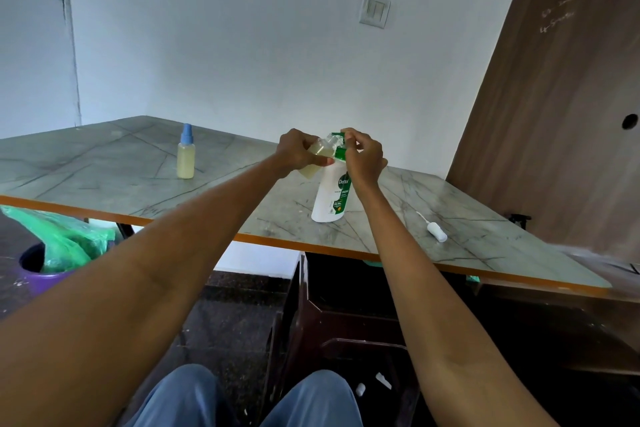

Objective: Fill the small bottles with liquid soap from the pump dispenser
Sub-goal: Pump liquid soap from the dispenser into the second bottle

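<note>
A white pump dispenser (pixel 329 198) with a green label stands on the marble-patterned table (pixel 104 180). My right hand (pixel 363 158) grips its green pump head (pixel 339 149). My left hand (pixel 298 152) holds a small clear bottle (pixel 317 156), tilted, with its open neck against the pump spout; pale yellow liquid fills part of it. Another small bottle (pixel 186 154) with a blue spray cap stands upright at the left, full of the same pale liquid. A white spray cap with its tube (pixel 434 229) lies on the table to the right.
The table has an orange front edge (pixel 311 244). A purple bin with a green plastic bag (pixel 59 250) sits at the lower left. A dark stool (pixel 346 322) stands under the table. A brown wooden door (pixel 561 97) leans at the right, and small white pieces (pixel 372 383) lie on the floor.
</note>
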`<action>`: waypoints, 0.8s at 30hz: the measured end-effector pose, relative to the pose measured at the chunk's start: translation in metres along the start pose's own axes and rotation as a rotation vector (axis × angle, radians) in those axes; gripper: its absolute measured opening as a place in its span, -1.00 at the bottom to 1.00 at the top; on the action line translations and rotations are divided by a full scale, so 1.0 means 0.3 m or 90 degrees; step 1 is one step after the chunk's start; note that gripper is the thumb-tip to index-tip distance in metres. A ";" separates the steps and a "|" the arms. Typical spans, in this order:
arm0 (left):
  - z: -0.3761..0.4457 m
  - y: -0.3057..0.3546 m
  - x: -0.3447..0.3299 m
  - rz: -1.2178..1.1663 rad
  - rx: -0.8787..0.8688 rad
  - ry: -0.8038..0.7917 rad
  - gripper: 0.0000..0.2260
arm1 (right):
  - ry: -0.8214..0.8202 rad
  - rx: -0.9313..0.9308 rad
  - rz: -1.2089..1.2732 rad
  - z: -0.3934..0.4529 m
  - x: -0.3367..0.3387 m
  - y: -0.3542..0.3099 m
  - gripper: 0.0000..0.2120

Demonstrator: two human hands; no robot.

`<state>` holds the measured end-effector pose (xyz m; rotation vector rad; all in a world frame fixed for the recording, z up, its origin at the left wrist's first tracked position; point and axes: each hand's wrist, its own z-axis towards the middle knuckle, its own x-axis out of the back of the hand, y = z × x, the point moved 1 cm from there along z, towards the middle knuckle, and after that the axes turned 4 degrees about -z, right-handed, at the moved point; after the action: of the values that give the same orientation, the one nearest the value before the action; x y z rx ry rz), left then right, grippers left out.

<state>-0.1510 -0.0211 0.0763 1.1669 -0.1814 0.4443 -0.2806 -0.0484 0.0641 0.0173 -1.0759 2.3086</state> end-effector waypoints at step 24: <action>0.019 -0.021 -0.005 -0.022 0.004 0.001 -0.54 | -0.013 -0.012 -0.027 -0.009 -0.009 0.013 -0.75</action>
<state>-0.1492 -0.0287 0.0724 1.1746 -0.1580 0.4158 -0.2798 -0.0498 0.0589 0.0564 -1.0975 2.2640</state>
